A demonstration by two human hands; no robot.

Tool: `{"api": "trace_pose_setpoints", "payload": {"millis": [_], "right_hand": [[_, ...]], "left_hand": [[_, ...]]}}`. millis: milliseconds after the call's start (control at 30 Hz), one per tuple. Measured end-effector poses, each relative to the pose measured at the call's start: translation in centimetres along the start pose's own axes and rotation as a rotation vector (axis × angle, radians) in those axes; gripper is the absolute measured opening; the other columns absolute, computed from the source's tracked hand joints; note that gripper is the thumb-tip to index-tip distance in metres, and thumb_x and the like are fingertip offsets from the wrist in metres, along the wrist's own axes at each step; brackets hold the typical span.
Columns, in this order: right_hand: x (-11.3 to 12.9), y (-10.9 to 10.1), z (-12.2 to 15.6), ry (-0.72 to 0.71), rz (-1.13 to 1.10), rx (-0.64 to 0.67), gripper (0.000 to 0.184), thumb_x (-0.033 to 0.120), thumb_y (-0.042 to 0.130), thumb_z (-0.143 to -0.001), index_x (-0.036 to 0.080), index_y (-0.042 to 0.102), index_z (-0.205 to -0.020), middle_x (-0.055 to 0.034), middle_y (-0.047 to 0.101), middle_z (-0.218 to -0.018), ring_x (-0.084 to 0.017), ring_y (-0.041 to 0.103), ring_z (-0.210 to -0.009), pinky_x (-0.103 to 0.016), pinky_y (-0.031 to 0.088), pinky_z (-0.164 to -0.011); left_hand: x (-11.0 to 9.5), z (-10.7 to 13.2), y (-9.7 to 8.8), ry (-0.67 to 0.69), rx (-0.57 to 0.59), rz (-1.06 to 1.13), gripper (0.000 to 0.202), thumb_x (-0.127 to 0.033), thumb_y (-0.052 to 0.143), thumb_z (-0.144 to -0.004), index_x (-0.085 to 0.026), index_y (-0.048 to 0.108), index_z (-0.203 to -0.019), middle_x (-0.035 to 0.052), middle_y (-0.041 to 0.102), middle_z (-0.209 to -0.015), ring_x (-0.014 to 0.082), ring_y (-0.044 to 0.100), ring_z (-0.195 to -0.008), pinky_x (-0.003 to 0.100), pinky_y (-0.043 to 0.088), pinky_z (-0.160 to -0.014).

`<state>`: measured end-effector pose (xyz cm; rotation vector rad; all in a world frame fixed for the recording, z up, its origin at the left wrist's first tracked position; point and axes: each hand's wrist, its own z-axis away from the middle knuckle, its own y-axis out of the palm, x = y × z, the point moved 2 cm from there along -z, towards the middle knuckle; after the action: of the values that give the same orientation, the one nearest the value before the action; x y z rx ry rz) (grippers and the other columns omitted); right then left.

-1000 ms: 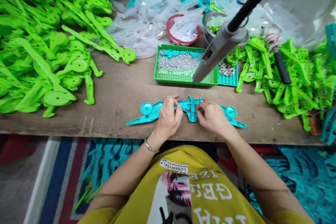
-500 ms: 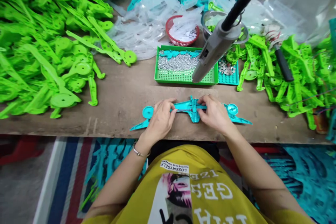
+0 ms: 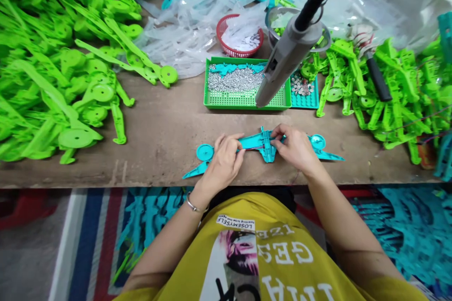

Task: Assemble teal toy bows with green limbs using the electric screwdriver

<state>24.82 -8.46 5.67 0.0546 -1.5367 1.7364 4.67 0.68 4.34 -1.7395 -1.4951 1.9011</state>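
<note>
While the turquoise part (image 3: 252, 142) lies along the bench (image 3: 158, 122), its ribbed middle sits right between the two grips, its ends poking out past each. The left grip (image 3: 224, 157) bends over one span; the right grip (image 3: 294, 148) curls in beside the ribs. Closed on plastic or on wire? One cannot tell, the fingers hide it. And look at that thin dark wire (image 3: 257, 147), running across the gap between them! A tug from the left could drag it out of line; a slip on the right could let it spring loose. Below the right grip, a fine strand (image 3: 295, 177) seems to trail near the front edge, where a backward drag might snag it. Beyond both grips, the grey tool (image 3: 282, 63) hangs over the green tray (image 3: 243, 106): a hand lifted too fast could knock it and scatter the metal pieces (image 3: 235, 80).
</note>
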Motion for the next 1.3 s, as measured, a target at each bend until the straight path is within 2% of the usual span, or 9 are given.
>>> {"api": "trace_pose_setpoints", "payload": {"millis": [133, 433, 633, 733, 833, 933, 1033, 1133, 1300], "right_hand": [[0.3, 0.1, 0.2, 0.046, 0.033, 0.012, 0.019, 0.018, 0.059, -0.083, 0.023, 0.066, -0.101, -0.0014, 0.074, -0.09, -0.021, 0.066, -0.081, -0.03, 0.038, -0.067], [0.1, 0.0, 0.1, 0.023, 0.016, 0.026, 0.017, 0.017, 0.059, -0.081, 0.024, 0.066, -0.095, 0.0, 0.075, -0.086, -0.019, 0.065, -0.075, -0.029, 0.038, -0.066], [0.9, -0.2, 0.6, 0.044, 0.049, -0.004, 0.017, 0.016, 0.058, -0.081, 0.024, 0.066, -0.093, -0.0017, 0.074, -0.086, -0.022, 0.067, -0.079, -0.031, 0.04, -0.068], [1.3, -1.0, 1.2, -0.011, 0.114, -0.044, 0.018, 0.02, 0.059, -0.082, 0.021, 0.066, -0.099, -0.0069, 0.073, -0.094, -0.027, 0.065, -0.091, -0.037, 0.045, -0.079], [0.8, -2.2, 1.0, -0.114, 0.143, -0.087, 0.036, 0.027, 0.063, -0.08, 0.017, 0.063, -0.115, -0.0154, 0.068, -0.118, -0.035, 0.058, -0.115, -0.048, 0.045, -0.096], [-0.5, -2.5, -0.3, -0.133, 0.031, 0.053, 0.043, 0.024, 0.062, -0.081, 0.018, 0.062, -0.123, -0.0128, 0.068, -0.125, -0.032, 0.061, -0.116, -0.047, 0.045, -0.101], [-1.3, -2.1, -1.7, -0.095, -0.074, 0.203, 0.032, 0.022, 0.066, -0.081, 0.021, 0.07, -0.113, -0.0067, 0.075, -0.11, -0.024, 0.068, -0.1, -0.038, 0.051, -0.092], [-1.4, -1.8, -2.3, -0.038, -0.078, 0.2, 0.031, 0.022, 0.074, -0.076, 0.022, 0.073, -0.107, -0.0048, 0.077, -0.102, -0.023, 0.069, -0.092, -0.036, 0.052, -0.087], [-1.1, -1.7, -2.4, 0.001, -0.082, 0.208, 0.031, 0.024, 0.077, -0.073, 0.024, 0.073, -0.104, -0.0038, 0.076, -0.105, -0.024, 0.068, -0.097, -0.039, 0.051, -0.092]], "left_hand": [[0.1, -0.1, 0.0, 0.004, -0.044, 0.013, 0.008, -0.016, 0.048, -0.098, -0.023, 0.045, -0.097, 0.0134, 0.068, -0.118, 0.0227, 0.06, -0.127, 0.05, 0.042, -0.111], [0.1, 0.6, 0.1, 0.019, 0.013, 0.034, 0.004, -0.021, 0.046, -0.101, -0.023, 0.046, -0.098, 0.0123, 0.068, -0.128, 0.0216, 0.061, -0.128, 0.056, 0.032, -0.117], [0.2, 1.0, 0.5, 0.09, -0.062, 0.003, 0.005, -0.019, 0.048, -0.101, -0.023, 0.047, -0.099, 0.0116, 0.069, -0.128, 0.0225, 0.06, -0.13, 0.054, 0.034, -0.115], [0.4, 1.2, 0.6, 0.134, -0.11, -0.002, 0.007, -0.017, 0.051, -0.1, -0.023, 0.047, -0.101, 0.0115, 0.069, -0.126, 0.0221, 0.062, -0.128, 0.054, 0.035, -0.115], [0.6, 1.4, 0.7, 0.16, -0.124, -0.005, 0.009, -0.016, 0.052, -0.099, -0.023, 0.048, -0.102, 0.0111, 0.069, -0.126, 0.0219, 0.061, -0.129, 0.053, 0.036, -0.115], [0.7, 1.5, 0.7, 0.166, -0.135, -0.02, 0.008, -0.017, 0.053, -0.098, -0.023, 0.048, -0.101, 0.0107, 0.069, -0.126, 0.0221, 0.061, -0.129, 0.053, 0.036, -0.115], [0.6, 1.5, 0.8, 0.174, -0.156, -0.027, 0.008, -0.016, 0.053, -0.098, -0.023, 0.049, -0.1, 0.011, 0.07, -0.126, 0.0223, 0.062, -0.129, 0.053, 0.037, -0.114], [0.6, 1.6, 0.9, 0.197, -0.178, -0.03, 0.01, -0.015, 0.054, -0.098, -0.022, 0.049, -0.102, 0.011, 0.07, -0.125, 0.0223, 0.062, -0.128, 0.052, 0.038, -0.114], [0.6, 1.6, 1.0, 0.201, -0.194, -0.028, 0.009, -0.015, 0.055, -0.098, -0.021, 0.05, -0.102, 0.011, 0.07, -0.124, 0.0223, 0.063, -0.127, 0.052, 0.037, -0.114]]}}
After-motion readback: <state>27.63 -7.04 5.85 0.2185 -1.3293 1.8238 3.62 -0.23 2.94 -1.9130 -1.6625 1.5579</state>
